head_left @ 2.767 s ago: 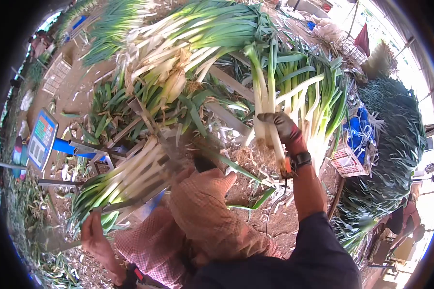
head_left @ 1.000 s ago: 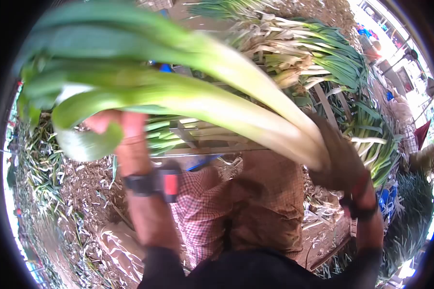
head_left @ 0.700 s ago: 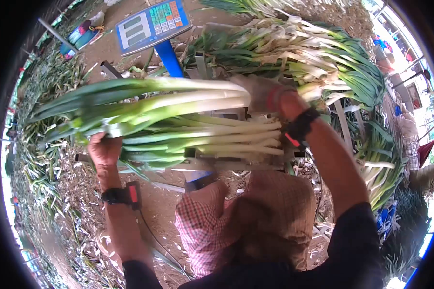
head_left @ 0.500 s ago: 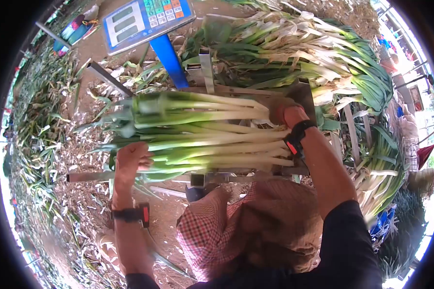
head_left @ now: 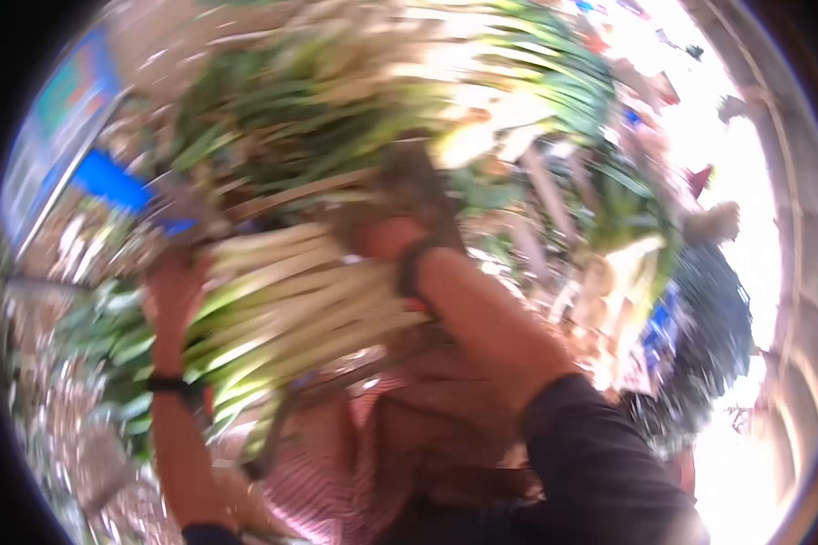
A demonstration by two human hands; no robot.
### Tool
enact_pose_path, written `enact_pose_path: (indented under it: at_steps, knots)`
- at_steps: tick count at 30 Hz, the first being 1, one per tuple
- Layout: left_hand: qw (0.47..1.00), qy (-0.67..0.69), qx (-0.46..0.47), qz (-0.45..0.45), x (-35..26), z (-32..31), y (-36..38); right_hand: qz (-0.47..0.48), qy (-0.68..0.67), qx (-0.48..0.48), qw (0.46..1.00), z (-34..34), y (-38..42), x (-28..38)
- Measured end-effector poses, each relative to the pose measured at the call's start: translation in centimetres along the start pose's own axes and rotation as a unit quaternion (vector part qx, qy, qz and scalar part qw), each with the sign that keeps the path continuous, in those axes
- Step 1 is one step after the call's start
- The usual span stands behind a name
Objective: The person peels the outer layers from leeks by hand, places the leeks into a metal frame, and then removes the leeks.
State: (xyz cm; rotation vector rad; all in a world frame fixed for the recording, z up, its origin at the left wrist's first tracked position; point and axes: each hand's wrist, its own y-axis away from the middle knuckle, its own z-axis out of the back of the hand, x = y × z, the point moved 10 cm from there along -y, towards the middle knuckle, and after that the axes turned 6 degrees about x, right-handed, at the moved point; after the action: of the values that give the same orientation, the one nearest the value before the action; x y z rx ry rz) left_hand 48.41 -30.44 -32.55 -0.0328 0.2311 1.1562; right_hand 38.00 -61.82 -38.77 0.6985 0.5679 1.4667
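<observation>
A bundle of leeks point(head_left: 282, 309) lies across a metal frame in front of me, white ends to the right and green leaves to the left. My left hand point(head_left: 174, 272) is at the bundle's far left side, over the stalks near the metal post; its fingers are smeared by motion. At the white ends, beside an upright metal plate point(head_left: 418, 186), is my right hand point(head_left: 386, 238). It looks dark and blurred around the fingers, and its grip cannot be made out. Both wrists wear dark bands.
A scale with a blue-edged display point(head_left: 59, 127) on a blue post point(head_left: 111, 182) stands at the left. Behind the frame lies a large leek pile point(head_left: 336, 91). More leeks point(head_left: 623, 272) lie at the right, near a dark green heap point(head_left: 700, 336). Checkered cloth point(head_left: 318, 463) covers my lap.
The view has swung right, so the scale and bundle sit farther left. My left hand has moved from the near leaves to the far side of the bundle. My right hand remains by the white ends.
</observation>
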Motion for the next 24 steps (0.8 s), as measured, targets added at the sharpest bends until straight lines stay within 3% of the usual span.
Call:
enact_pose_path:
  at_steps: [1, 2, 3, 4, 5, 8, 9, 10, 13, 14, 17, 19, 21, 23, 24]
  knots:
    - [0.994, -0.080, 0.055, 0.043, 0.1, -0.2, 0.9, 0.076, 0.057, -0.182, 0.979, -1.7, -3.3, -0.6]
    - [0.980, -0.141, 0.118, 0.077, 1.2, -2.0, 1.4, 0.054, -0.070, -0.089, 0.992, 4.1, 2.0, 2.3]
    - [0.982, -0.138, 0.101, 0.080, 0.0, -0.9, 2.7, 0.097, -0.019, -0.081, 0.992, 4.4, 1.3, 3.3]
    - [0.990, -0.113, 0.013, 0.089, -0.5, -0.3, 4.0, 0.142, 0.030, -0.076, 0.987, 4.7, 0.8, 4.3]
    - [0.988, -0.117, 0.038, 0.088, -0.7, -1.1, 4.0, 0.143, 0.072, -0.023, 0.987, 3.4, -0.9, 5.0]
    - [0.982, -0.129, 0.091, 0.108, -0.7, -0.8, 3.2, 0.111, -0.004, -0.056, 0.992, 9.6, 6.1, 5.5]
    - [0.979, -0.128, 0.108, 0.119, -1.1, -0.7, 3.1, 0.113, -0.037, -0.095, 0.988, 11.7, 9.2, 5.0]
    - [0.975, -0.127, 0.125, 0.135, -1.1, -0.8, 3.4, 0.155, -0.074, -0.194, 0.966, 13.2, 13.0, 3.6]
    - [0.999, -0.025, 0.037, 0.018, 0.9, -1.2, 3.7, 0.224, -0.205, -0.422, 0.854, 14.7, 23.9, -3.2]
    - [0.997, -0.031, 0.075, 0.019, 2.8, -1.7, 3.5, 0.208, -0.278, -0.459, 0.818, 12.8, 26.2, -7.7]
    - [0.990, -0.061, -0.120, -0.050, 5.9, 3.3, 8.3, -0.090, -0.458, -0.324, 0.823, 0.2, 27.3, -22.9]
    - [0.992, 0.057, -0.070, 0.092, 6.1, 7.3, 11.5, -0.228, -0.281, -0.313, 0.878, -12.1, 25.0, -35.1]
    - [0.986, 0.082, -0.067, 0.130, 10.7, 8.4, 14.7, -0.330, -0.319, -0.309, 0.833, -14.5, 29.1, -37.8]
    - [0.994, 0.048, -0.069, 0.066, 13.7, 8.6, 17.9, -0.501, -0.336, -0.239, 0.761, -15.7, 33.2, -38.9]
    - [0.997, 0.031, -0.069, 0.035, 14.5, 8.5, 19.2, -0.506, -0.343, -0.209, 0.763, -17.5, 32.0, -40.0]
